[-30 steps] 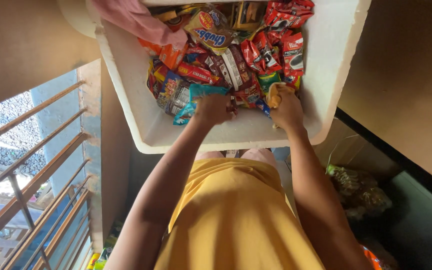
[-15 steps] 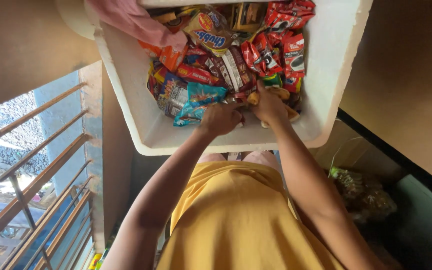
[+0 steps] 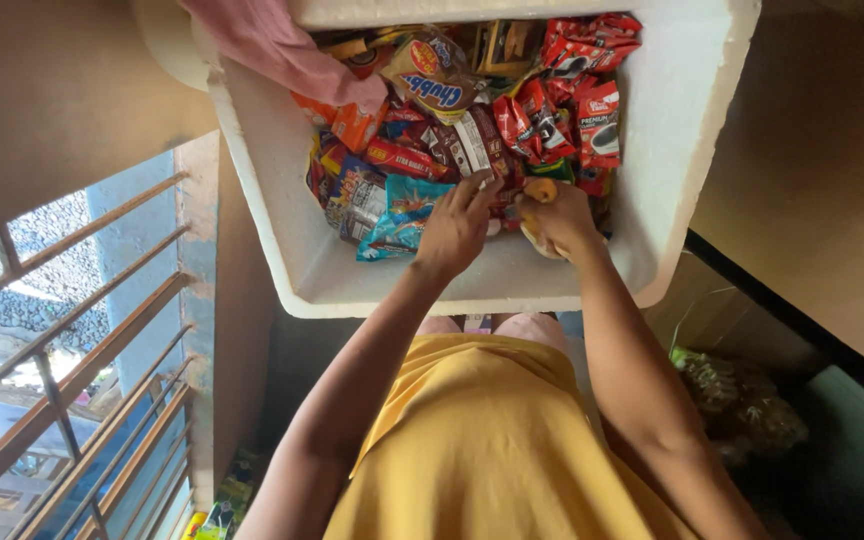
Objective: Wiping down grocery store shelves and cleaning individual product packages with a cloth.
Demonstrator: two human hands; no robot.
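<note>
Head view: white foam box (image 3: 272, 190) packed with glossy snack packets. Teal crinkly packet (image 3: 400, 215) is touched by left hand (image 3: 457, 228), fingers spread, unclenched. Right hand (image 3: 557, 215) is clenched on small yellow-orange item (image 3: 540, 190). Packets judged light, slippery, crushable; best pinched at edge seams.

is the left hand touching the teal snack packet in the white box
Touching: the head view shows the left hand lying over the right edge of the teal snack packet in the white foam box.

The left hand (image 3: 457, 228) has slid from the white foam box's (image 3: 687, 150) near wall onto the teal snack packet (image 3: 399, 215). The right hand (image 3: 557, 215) has moved left, closer to it.
</note>
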